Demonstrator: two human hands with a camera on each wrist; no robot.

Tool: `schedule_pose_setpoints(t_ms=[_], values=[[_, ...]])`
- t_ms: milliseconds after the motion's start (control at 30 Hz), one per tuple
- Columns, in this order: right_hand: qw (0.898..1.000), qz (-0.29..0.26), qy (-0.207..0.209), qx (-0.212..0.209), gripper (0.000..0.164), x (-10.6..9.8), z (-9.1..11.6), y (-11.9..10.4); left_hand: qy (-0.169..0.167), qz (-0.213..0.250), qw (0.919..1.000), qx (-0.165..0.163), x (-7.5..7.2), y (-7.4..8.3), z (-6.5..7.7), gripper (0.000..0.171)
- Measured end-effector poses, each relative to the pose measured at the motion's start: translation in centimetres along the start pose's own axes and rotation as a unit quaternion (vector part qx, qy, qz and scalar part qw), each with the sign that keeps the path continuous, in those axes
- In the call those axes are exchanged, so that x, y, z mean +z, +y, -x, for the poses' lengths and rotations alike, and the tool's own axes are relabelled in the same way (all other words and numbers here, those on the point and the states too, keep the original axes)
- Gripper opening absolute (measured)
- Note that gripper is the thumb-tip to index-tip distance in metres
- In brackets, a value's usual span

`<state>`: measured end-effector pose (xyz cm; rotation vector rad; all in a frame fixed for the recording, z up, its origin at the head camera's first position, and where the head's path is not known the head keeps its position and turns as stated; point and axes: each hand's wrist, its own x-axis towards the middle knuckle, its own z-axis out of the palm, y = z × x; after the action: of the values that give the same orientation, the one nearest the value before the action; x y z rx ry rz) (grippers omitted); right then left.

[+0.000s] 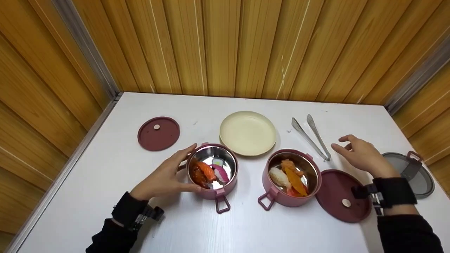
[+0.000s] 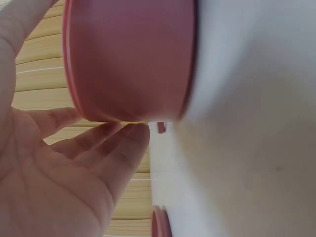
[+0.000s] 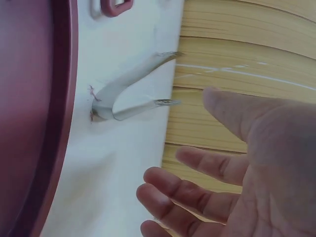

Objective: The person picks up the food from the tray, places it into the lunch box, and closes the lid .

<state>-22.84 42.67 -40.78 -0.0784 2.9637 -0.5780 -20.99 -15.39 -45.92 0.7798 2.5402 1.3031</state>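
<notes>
Around the left pot (image 1: 208, 194), upright on the white desk (image 1: 182, 225) just in front of the cream plate (image 1: 248, 133), sushi pieces (image 1: 207, 171) inside, a wide hold by the left hand (image 1: 167, 177). Best steadied with light, even pressure from thumb and fingers, rim level. Beyond the right pot (image 1: 293, 202), near the tongs (image 1: 319, 137), an empty right hand (image 1: 362, 154) with loosely bent fingers. Tight toward plate and right pot; more open over bare desk near the left edge
</notes>
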Motion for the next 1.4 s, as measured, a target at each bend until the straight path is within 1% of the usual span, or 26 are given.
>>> schedule_pose_setpoints(t_ms=[100, 200, 300, 367, 433, 500, 600, 767, 900, 967, 1067, 1167, 1267, 1400], values=[[1.0, -0.005, 0.014, 0.001, 0.065, 0.1, 1.3, 0.3, 0.027, -0.019, 0.9993, 0.02, -0.3, 0.6, 0.1, 0.121], [1.0, -0.012, 0.019, 0.003, 0.063, 0.3, 2.5, 0.5, 0.073, -0.052, 0.9949, 0.048, -0.3, 1.6, 0.2, 0.115], [1.0, -0.027, 0.015, 0.004, 0.062, 0.7, 3.6, 0.8, 0.119, -0.079, 0.9856, 0.09, 0.0, 2.9, 0.3, 0.106], [0.999, -0.034, 0.013, 0.004, 0.061, 1.0, 4.1, 1.0, 0.141, -0.092, 0.9782, 0.121, 0.3, 4.0, 0.3, 0.099], [0.999, -0.041, 0.012, 0.003, 0.06, 1.3, 4.5, 1.2, 0.154, -0.108, 0.97, 0.154, 0.7, 4.9, 0.3, 0.092], [0.999, -0.041, 0.014, 0.002, 0.057, 1.7, 4.8, 1.4, 0.158, -0.117, 0.9635, 0.182, 1.2, 5.8, 0.2, 0.087], [0.999, -0.04, 0.008, -0.001, 0.053, 2.2, 4.9, 1.6, 0.151, -0.129, 0.9561, 0.215, 2.1, 6.9, -0.1, 0.079], [0.999, -0.037, -0.015, -0.008, 0.046, 3.0, 4.8, 2.0, 0.121, -0.131, 0.9501, 0.256, 3.6, 8.3, -0.7, 0.067], [0.999, -0.038, -0.031, 0.0, 0.042, 3.7, 4.7, 2.2, 0.09, -0.129, 0.95, 0.27, 5.1, 9.1, -1.1, 0.059], [0.998, -0.038, -0.039, 0.008, 0.04, 3.8, 4.7, 2.5, 0.071, -0.123, 0.9507, 0.276, 6.1, 9.5, -1.4, 0.057], [0.998, -0.042, -0.047, 0.019, 0.036, 3.9, 4.8, 2.9, 0.045, -0.115, 0.9473, 0.296, 7.5, 10.1, -1.9, 0.054], [0.997, -0.047, -0.045, 0.027, 0.03, 4.0, 4.9, 3.1, 0.022, -0.099, 0.9443, 0.313, 8.7, 10.7, -2.3, 0.05], [0.998, -0.051, -0.036, 0.028, 0.024, 4.1, 4.9, 3.3, 0.002, -0.084, 0.9429, 0.322, 9.8, 11.3, -2.8, 0.046], [0.998, -0.053, -0.026, 0.027, 0.02, 4.1, 5.0, 3.6, -0.008, -0.087, 0.9398, 0.331, 11.1, 12.1, -3.4, 0.043]])
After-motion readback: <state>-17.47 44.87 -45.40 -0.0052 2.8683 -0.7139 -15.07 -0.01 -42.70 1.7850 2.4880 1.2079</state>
